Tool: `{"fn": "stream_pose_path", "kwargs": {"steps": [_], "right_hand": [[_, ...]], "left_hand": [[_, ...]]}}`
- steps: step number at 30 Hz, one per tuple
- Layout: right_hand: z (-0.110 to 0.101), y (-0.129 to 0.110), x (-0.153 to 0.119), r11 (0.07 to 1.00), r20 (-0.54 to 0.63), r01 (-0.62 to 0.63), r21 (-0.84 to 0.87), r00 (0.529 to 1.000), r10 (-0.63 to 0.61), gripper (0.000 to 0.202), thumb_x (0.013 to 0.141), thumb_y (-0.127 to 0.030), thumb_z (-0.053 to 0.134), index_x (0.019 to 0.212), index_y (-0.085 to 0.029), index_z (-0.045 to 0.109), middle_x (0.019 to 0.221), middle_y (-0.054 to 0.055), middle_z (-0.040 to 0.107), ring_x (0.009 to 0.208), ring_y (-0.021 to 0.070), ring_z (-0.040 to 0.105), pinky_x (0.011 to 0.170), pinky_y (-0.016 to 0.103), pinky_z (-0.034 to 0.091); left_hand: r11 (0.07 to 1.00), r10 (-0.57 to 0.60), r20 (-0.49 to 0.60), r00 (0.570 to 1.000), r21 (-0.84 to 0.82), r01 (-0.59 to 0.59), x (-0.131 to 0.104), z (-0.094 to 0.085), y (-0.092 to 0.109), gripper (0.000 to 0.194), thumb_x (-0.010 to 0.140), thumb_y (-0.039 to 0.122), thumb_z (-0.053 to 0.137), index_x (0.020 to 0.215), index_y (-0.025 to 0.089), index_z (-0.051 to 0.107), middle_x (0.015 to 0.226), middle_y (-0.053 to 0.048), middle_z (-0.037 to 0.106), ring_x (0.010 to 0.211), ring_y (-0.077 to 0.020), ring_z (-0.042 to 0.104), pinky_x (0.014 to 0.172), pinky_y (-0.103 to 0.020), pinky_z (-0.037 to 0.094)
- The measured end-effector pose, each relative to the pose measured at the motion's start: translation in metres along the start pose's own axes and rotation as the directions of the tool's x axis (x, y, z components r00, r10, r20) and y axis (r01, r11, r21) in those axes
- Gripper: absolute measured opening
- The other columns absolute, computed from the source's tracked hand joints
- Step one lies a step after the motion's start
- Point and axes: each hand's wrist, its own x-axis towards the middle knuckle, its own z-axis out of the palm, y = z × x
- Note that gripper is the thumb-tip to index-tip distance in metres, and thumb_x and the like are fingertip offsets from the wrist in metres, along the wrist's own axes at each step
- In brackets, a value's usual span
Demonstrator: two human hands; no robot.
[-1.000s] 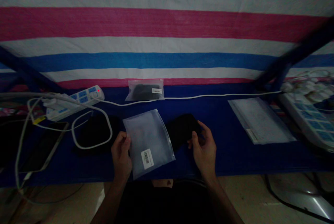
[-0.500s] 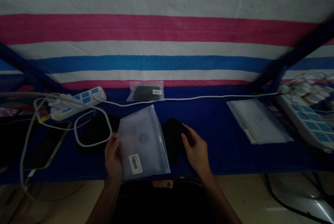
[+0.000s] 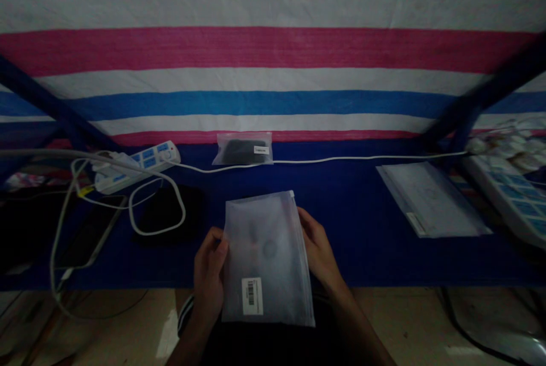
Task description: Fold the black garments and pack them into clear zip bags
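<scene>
A frosted zip bag (image 3: 273, 252) with a barcode label hangs over the front edge of the blue table (image 3: 341, 201). My left hand (image 3: 210, 269) is closed on its left edge, thumb in front. At the zip side, my right hand (image 3: 318, 246) sits partly behind the bag; its fingertips are hidden, and I cannot make out what they hold. The black item that was by my right hand does not show. Farther back lies a smaller clear bag (image 3: 243, 151) with a dark item inside.
On the left are a power strip (image 3: 136, 167), looped white cable, a phone (image 3: 91, 232) and a black item (image 3: 170, 215). Flat clear bags (image 3: 430, 198) lie on the right beside another power strip (image 3: 509, 201). A thin cable crosses the back.
The frosted bag and my left hand have moved right and nearer to me. The bag now covers part of my right hand, and the black item beside it has gone from sight.
</scene>
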Motion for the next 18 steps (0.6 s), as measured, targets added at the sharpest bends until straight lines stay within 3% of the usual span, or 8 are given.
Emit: {"fn": "stream_pose_path", "kwargs": {"steps": [2, 4, 7, 9, 11, 13, 15, 18], "right_hand": [[-0.012, 0.003, -0.008, 0.989, 0.000, -0.105, 0.106, 0.994, 0.105, 0.071, 0.092, -0.082, 0.046, 0.116, -0.022, 0.077, 0.109, 0.012, 0.079, 0.101, 0.0307, 0.074, 0.084, 0.042, 0.059], [-0.025, 0.006, -0.018, 0.971, 0.093, -0.192, 0.140, 0.979, 0.180, 0.086, 0.089, -0.091, 0.033, 0.108, -0.021, 0.079, 0.101, 0.013, 0.079, 0.096, 0.0318, 0.074, 0.077, 0.041, 0.058], [-0.040, 0.003, -0.031, 0.982, 0.090, -0.191, 0.007, 0.978, 0.190, 0.065, 0.085, -0.082, 0.061, 0.100, -0.022, 0.081, 0.095, 0.010, 0.079, 0.091, 0.0286, 0.072, 0.077, 0.037, 0.056], [-0.047, -0.002, -0.036, 0.979, 0.057, -0.191, -0.066, 0.979, 0.195, 0.055, 0.080, -0.073, 0.074, 0.095, -0.020, 0.080, 0.089, 0.007, 0.077, 0.083, 0.0253, 0.070, 0.073, 0.033, 0.054], [-0.054, -0.008, -0.038, 0.975, -0.007, -0.197, -0.100, 0.980, 0.197, 0.054, 0.081, -0.071, 0.075, 0.092, -0.017, 0.079, 0.083, 0.006, 0.075, 0.073, 0.0213, 0.065, 0.065, 0.029, 0.050], [-0.063, -0.010, -0.038, 0.972, -0.093, -0.185, -0.146, 0.981, 0.172, 0.055, 0.083, -0.070, 0.072, 0.088, -0.016, 0.078, 0.079, 0.004, 0.072, 0.069, 0.0185, 0.061, 0.061, 0.027, 0.047], [-0.072, -0.011, -0.036, 0.962, -0.155, -0.159, -0.221, 0.980, 0.126, 0.054, 0.084, -0.070, 0.071, 0.085, -0.016, 0.077, 0.077, 0.004, 0.071, 0.069, 0.0184, 0.060, 0.060, 0.026, 0.046], [-0.081, -0.011, -0.034, 0.938, -0.172, -0.123, -0.324, 0.983, 0.070, 0.054, 0.085, -0.069, 0.068, 0.084, -0.016, 0.077, 0.077, 0.004, 0.071, 0.070, 0.0203, 0.061, 0.062, 0.028, 0.048]], "left_hand": [[0.995, 0.031, 0.010, 0.999, 0.090, -0.032, -0.004, 0.004, 0.003, 0.039, 0.091, 0.057, 0.069, 0.081, 0.021, 0.056, 0.066, 0.004, 0.053, 0.056, -0.0115, 0.046, 0.052, -0.020, 0.037], [0.980, 0.080, 0.041, 0.996, 0.180, -0.086, -0.009, 0.011, 0.006, 0.039, 0.095, 0.058, 0.064, 0.081, 0.021, 0.057, 0.065, 0.004, 0.052, 0.055, -0.0114, 0.045, 0.051, -0.020, 0.036], [0.948, 0.129, 0.147, 0.981, 0.271, -0.166, -0.013, 0.021, 0.010, 0.036, 0.101, 0.053, 0.057, 0.082, 0.022, 0.058, 0.063, 0.004, 0.051, 0.054, -0.0118, 0.047, 0.049, -0.021, 0.038], [0.903, 0.187, 0.259, 0.948, 0.335, -0.269, -0.011, 0.025, 0.011, 0.030, 0.105, 0.044, 0.052, 0.087, 0.022, 0.061, 0.072, 0.001, 0.061, 0.065, -0.0147, 0.060, 0.060, -0.023, 0.048], [0.807, 0.279, 0.372, 0.885, 0.408, -0.426, -0.005, 0.025, 0.010, 0.021, 0.106, 0.033, 0.049, 0.097, 0.023, 0.066, 0.097, -0.005, 0.073, 0.098, -0.0210, 0.070, 0.085, -0.031, 0.056], [0.669, 0.343, 0.463, 0.817, 0.491, -0.559, 0.003, 0.022, 0.006, 0.020, 0.105, 0.026, 0.049, 0.113, 0.025, 0.067, 0.123, -0.007, 0.073, 0.129, -0.0258, 0.061, 0.109, -0.044, 0.050], [0.522, 0.321, 0.538, 0.780, 0.587, -0.619, 0.010, 0.020, -0.001, 0.028, 0.104, 0.024, 0.051, 0.130, 0.027, 0.063, 0.141, -0.007, 0.066, 0.146, -0.0276, 0.049, 0.121, -0.054, 0.041], [0.312, 0.224, 0.617, 0.754, 0.688, -0.656, 0.014, 0.019, -0.013, 0.039, 0.101, 0.025, 0.057, 0.140, 0.027, 0.058, 0.160, -0.008, 0.050, 0.155, -0.0311, 0.037, 0.126, -0.063, 0.033]]}}
